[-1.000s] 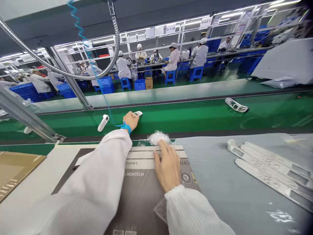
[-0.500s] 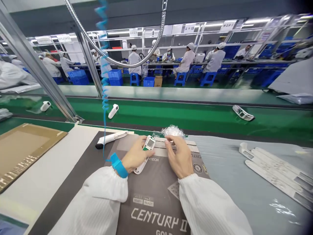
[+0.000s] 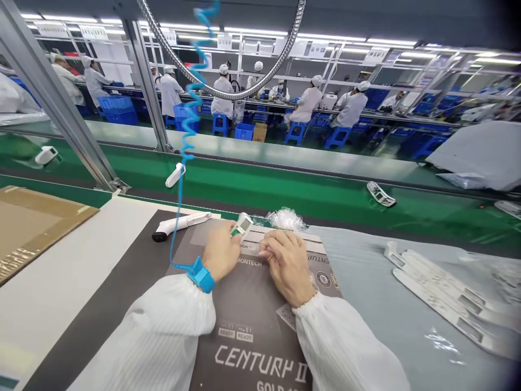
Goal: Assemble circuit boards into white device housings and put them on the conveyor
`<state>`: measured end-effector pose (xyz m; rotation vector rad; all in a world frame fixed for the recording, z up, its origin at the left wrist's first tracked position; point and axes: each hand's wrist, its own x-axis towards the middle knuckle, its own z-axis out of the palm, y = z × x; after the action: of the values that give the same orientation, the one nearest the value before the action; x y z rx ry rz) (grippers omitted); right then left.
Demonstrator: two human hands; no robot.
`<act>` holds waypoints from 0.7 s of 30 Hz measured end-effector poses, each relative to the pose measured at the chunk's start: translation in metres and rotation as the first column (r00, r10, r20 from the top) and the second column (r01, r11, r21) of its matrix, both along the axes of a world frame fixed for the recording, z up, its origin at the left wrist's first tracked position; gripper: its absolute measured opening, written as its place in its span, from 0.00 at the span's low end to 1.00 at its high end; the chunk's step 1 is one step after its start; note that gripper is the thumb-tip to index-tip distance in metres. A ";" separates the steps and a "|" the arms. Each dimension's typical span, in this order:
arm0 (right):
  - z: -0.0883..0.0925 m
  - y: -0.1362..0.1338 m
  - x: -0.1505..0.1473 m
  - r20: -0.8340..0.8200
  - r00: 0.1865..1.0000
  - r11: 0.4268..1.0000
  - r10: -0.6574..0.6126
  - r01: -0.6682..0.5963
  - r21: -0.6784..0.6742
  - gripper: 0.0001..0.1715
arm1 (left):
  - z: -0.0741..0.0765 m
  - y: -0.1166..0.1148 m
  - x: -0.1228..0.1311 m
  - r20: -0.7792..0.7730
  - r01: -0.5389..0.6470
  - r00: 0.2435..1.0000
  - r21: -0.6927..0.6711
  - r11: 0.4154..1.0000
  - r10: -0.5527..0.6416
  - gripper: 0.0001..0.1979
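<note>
My left hand [image 3: 220, 255] is closed round a small white device with a green screen side [image 3: 241, 225], holding it up over a dark printed cardboard sheet [image 3: 252, 326]. A blue wrist strap [image 3: 201, 274] with a coiled cord sits on that wrist. My right hand [image 3: 288, 265] lies beside it on the cardboard, fingers curled and pinched toward the device; what they hold is hidden. A crumpled clear plastic bag [image 3: 285, 218] lies just beyond my right fingers. A white thermometer-shaped unit [image 3: 179, 225] lies to the left on the cardboard.
A green conveyor belt [image 3: 293, 190] runs across, carrying a white unit [image 3: 175, 175], another [image 3: 45, 155] at far left and an open shell [image 3: 380, 194]. White plastic shells [image 3: 439, 288] lie on a grey sheet at right. Brown cardboard [image 3: 28, 228] at left. People in white work beyond.
My left hand reached to the belt, took the small white device and brought it back over the cardboard. My right hand left the plastic bag and closed in beside the device.
</note>
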<state>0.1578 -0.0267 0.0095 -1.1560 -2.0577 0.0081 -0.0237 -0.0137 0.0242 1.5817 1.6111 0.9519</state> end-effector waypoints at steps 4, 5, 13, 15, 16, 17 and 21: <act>0.003 0.031 0.016 -0.127 0.959 0.952 -0.252 0.222 -0.209 0.12 | 0.006 0.010 -0.009 0.288 -0.095 0.948 -0.143 0.985 0.133 0.14; 0.004 0.042 0.022 -0.099 0.927 0.908 -0.363 0.328 -0.260 0.12 | 0.008 0.010 -0.010 0.343 -0.082 0.930 -0.158 0.984 0.132 0.15; 0.009 0.074 0.088 0.227 0.789 0.735 -0.571 0.614 -0.286 0.08 | 0.018 0.004 -0.009 0.406 -0.021 0.910 -0.165 0.986 0.088 0.28; 0.016 0.060 0.123 0.275 0.751 0.694 -0.600 0.660 -0.290 0.11 | 0.020 0.003 -0.008 0.436 -0.028 0.892 -0.207 0.978 0.118 0.27; 0.021 0.052 0.143 0.299 0.721 0.658 -0.625 0.693 -0.295 0.13 | 0.021 0.002 -0.007 0.452 -0.026 0.882 -0.227 0.974 0.129 0.27; 0.025 0.045 0.164 0.324 0.681 0.612 -0.657 0.732 -0.299 0.15 | 0.022 0.002 -0.006 0.473 -0.022 0.870 -0.244 0.970 0.139 0.26; 0.035 0.031 0.234 0.428 0.574 0.467 -0.698 0.818 -0.335 0.17 | 0.022 0.000 -0.003 0.573 0.028 0.807 -0.280 0.960 0.144 0.22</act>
<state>0.3915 0.0044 0.0446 -2.4725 -1.5394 -0.0340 -0.0270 -0.0140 0.0457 0.9151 1.2754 1.0651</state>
